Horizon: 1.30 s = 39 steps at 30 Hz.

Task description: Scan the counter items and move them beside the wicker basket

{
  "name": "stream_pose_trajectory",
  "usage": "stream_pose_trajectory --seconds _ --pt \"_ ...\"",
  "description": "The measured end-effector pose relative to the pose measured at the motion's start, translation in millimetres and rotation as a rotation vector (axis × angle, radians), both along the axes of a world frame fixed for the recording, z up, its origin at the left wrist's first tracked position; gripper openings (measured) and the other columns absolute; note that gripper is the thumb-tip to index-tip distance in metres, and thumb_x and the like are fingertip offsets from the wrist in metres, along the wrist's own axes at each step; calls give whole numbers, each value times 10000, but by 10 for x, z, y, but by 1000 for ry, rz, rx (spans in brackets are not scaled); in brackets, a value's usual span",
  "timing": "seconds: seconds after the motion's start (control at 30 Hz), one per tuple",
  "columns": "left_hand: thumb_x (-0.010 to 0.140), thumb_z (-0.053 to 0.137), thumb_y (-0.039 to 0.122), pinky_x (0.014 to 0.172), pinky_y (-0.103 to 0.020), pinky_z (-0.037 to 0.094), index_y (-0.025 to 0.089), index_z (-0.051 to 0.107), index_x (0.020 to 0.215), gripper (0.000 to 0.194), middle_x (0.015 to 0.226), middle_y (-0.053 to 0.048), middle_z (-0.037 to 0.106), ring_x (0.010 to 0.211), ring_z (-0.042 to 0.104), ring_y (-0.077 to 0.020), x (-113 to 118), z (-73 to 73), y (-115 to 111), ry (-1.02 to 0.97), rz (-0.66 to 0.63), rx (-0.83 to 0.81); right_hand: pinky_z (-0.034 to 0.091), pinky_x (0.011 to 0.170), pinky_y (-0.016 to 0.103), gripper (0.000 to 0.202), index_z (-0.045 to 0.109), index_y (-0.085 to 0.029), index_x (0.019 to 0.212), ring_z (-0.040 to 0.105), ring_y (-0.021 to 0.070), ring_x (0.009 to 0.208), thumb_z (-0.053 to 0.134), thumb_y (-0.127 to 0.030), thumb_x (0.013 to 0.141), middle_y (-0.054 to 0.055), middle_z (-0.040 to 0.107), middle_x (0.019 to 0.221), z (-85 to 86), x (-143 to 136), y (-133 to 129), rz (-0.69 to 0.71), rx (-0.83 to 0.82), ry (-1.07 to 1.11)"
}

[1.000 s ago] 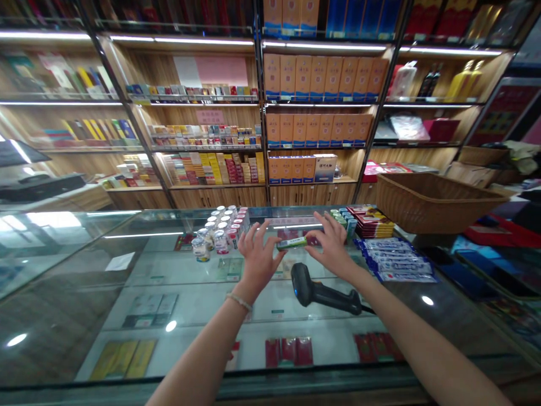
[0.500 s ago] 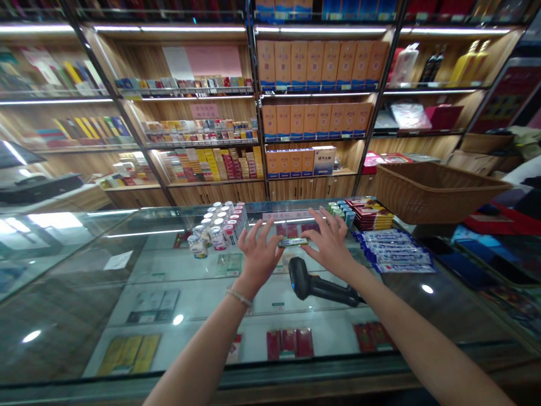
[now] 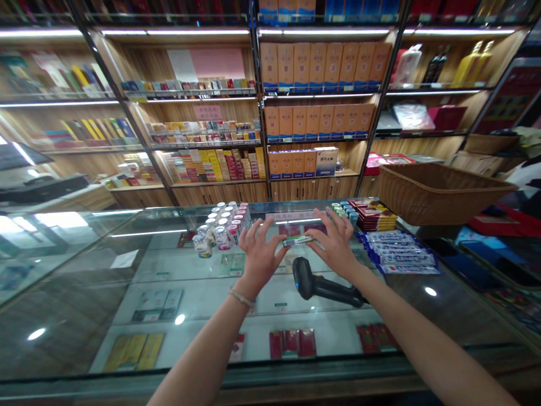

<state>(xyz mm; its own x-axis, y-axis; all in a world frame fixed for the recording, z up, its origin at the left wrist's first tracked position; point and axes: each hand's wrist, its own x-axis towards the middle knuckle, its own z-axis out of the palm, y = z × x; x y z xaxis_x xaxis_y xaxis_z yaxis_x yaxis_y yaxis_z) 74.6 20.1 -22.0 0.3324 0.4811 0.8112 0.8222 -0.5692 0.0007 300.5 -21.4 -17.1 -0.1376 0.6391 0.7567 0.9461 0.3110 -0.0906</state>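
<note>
The slim green-and-white packet point(image 3: 298, 241) is held just beyond the black scanner point(image 3: 303, 280), apart from it. Half a second ago it was almost level; now its right end tips upward and more of a pale printed face shows, the print too small to read. That suggests the packet is being turned between the fingers for a different side, rather than put down. The left hand point(image 3: 258, 256) has its grip pinched on one end, and the right hand point(image 3: 338, 245) has its grip pinched on the other, other fingers raised. The scanner itself lies on the glass surface point(image 3: 203, 293), untouched by either hand. Beyond it to the left stand white-capped jars point(image 3: 222, 231); to its right lie blue-and-white packets point(image 3: 399, 252), with a wicker basket point(image 3: 422, 200) farther beyond them.
</note>
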Motion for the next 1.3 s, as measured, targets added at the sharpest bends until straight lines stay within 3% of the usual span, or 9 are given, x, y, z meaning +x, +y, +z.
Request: stream_pose_trajectory --seconds 0.1,0.23,0.37,0.53,0.67,0.8,0.97,1.17,1.3 --pt "891 702 478 1203 -558 179 334 774 953 173 1512 -36 565 1435 398 -322 9 -6 -4 -27 -11 15 144 1222 594 173 760 -308 1056 289 335 1513 647 -391 954 60 478 1587 -2 -12 26 -18 -22 2" --pt "870 736 429 1199 -562 178 320 767 945 136 1517 -39 557 1432 390 -330 -15 -17 8 -44 -32 12 184 1201 605 203 749 -295 1105 269 355 1524 651 -377 948 77 425 1625 126 -59 21 -27 -114 -23" --pt "854 758 399 1178 -581 205 308 753 941 126 1526 -44 544 1426 386 -343 -60 -28 33 -76 -18 15 224 1206 587 476 599 -282 1397 231 341 1551 607 -462 956 110 395 1641 217 -60 -128 15 -250 -75" --pt "850 769 392 1148 -597 246 301 744 941 131 1526 -56 540 1422 387 -353 -88 -49 74 -91 21 5 208 1221 637 967 359 -241 1589 129 375 1587 653 -728 808 155 289 1687 -50 14 -467 84 -519 -117" --pt "829 789 358 1149 -607 244 302 741 944 137 1526 -54 542 1419 390 -360 -101 -69 94 -87 46 -18 154 1222 687 1098 327 -197 1598 113 415 1584 758 -694 719 190 253 1692 -295 -11 -660 43 -590 -140" --pt "831 783 352 1158 -615 227 302 739 948 135 1536 -57 530 1431 375 -361 -111 -83 91 -83 64 -44 171 1224 673 844 483 -174 1478 224 406 1561 773 -535 772 203 425 1603 -380 -101 -724 -15 -583 -128" --pt "844 770 367 1157 -607 230 300 740 944 124 1527 -65 537 1433 373 -361 -127 -88 103 -82 78 -46 235 1197 664 327 676 -181 1087 287 411 1535 719 -371 824 188 532 1518 -363 -146 -730 -34 -528 -122" --pt "833 782 362 1153 -592 231 301 740 937 128 1522 -60 544 1410 398 -354 -159 -91 154 -101 107 -42 306 1189 633 268 692 -155 983 333 418 1510 674 -255 736 193 525 1528 -281 7 -510 46 -520 -12" --pt "821 792 356 1164 -581 229 298 742 915 121 1499 -58 566 1414 400 -351 -180 -114 195 -130 127 -21 453 1129 496 425 656 -148 1142 576 319 1322 601 -287 744 178 610 1417 -123 190 -196 148 -421 355"
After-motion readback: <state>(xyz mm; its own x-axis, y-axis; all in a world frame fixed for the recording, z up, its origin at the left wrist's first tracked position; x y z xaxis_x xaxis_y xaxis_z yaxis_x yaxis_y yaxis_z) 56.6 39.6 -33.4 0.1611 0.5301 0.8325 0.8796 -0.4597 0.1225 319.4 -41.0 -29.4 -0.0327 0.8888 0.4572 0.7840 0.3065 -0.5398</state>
